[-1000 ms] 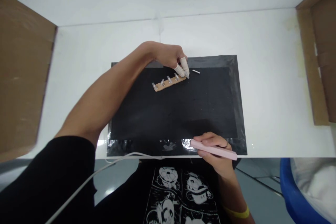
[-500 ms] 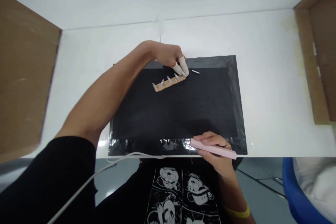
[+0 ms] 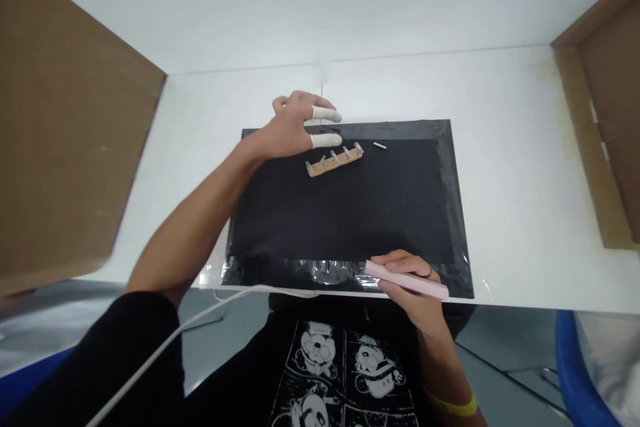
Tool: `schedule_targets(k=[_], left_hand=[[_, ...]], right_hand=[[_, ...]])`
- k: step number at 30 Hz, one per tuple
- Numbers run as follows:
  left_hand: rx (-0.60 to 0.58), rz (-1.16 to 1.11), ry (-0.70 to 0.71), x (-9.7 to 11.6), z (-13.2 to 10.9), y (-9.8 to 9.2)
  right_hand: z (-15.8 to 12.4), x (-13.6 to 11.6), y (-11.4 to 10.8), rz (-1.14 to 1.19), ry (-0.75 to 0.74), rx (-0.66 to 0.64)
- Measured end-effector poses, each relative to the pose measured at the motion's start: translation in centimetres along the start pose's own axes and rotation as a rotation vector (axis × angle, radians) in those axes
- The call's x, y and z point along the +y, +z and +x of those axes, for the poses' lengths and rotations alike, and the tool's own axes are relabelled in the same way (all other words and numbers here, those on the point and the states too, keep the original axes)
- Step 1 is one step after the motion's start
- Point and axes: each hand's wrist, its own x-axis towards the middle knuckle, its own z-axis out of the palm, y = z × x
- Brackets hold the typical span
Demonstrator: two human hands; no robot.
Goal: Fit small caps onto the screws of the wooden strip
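My left hand point(image 3: 300, 127) hovers over the far edge of the black mat point(image 3: 340, 213), fingers apart and holding nothing; its thumb and index finger wear white finger cots point(image 3: 326, 140). Just below those fingertips lies a narrow wooden strip point(image 3: 336, 161) carrying several small clear plastic pieces that stick up in a row. To its right rests a short, thin white rod point(image 3: 380, 145). At the mat's near edge, my right hand point(image 3: 407, 277) is closed around a long pale pink bar-shaped object point(image 3: 407, 279), gripped between thumb and fingers. What the pink object is I cannot tell.
The mat lies on a white table point(image 3: 515, 180) with a white wall behind. Brown cardboard panels stand at left point(image 3: 75, 133) and right point(image 3: 595, 153). A white cable point(image 3: 200, 310) runs along the near edge. A blue-rimmed bin point(image 3: 570, 373) stands at lower right.
My left hand has let go of the right end of the wooden strip, drawn back leftward and spread its fingers. My right hand still holds the pink bar. The view has shifted slightly.
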Motion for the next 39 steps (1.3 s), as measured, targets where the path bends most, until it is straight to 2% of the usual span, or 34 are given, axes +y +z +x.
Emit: schedule_targets(k=[1,4,7,11,18,30,39], left_hand=[[0.071,0.012,-0.009,0.5,-0.7,0.6],[0.181,0.041,-0.044,1.8,-2.2,2.6],[0.188,0.067,-0.058,2.4,-2.5,4.1],[0.178,0.08,-0.075,2.4,-1.7,5.2],[0.21,0.112,-0.099,2.5,-0.8,6.0],[0.192,0.141,-0.12,4.1,-0.2,6.1],[0.244,0.271,-0.009,4.8,-0.7,6.3]], right_hand=[[0.0,0.1,0.0,-0.002,-0.002,0.0],[0.2,0.2,0.0,-0.019,-0.028,-0.012],[0.2,0.3,0.0,-0.047,-0.054,-0.024],[0.2,0.5,0.0,-0.05,-0.074,-0.039],[0.3,0.5,0.1,-0.051,-0.091,-0.047],[0.3,0.6,0.1,-0.045,-0.108,-0.078],[0.4,0.4,0.3,-0.022,-0.115,-0.07]])
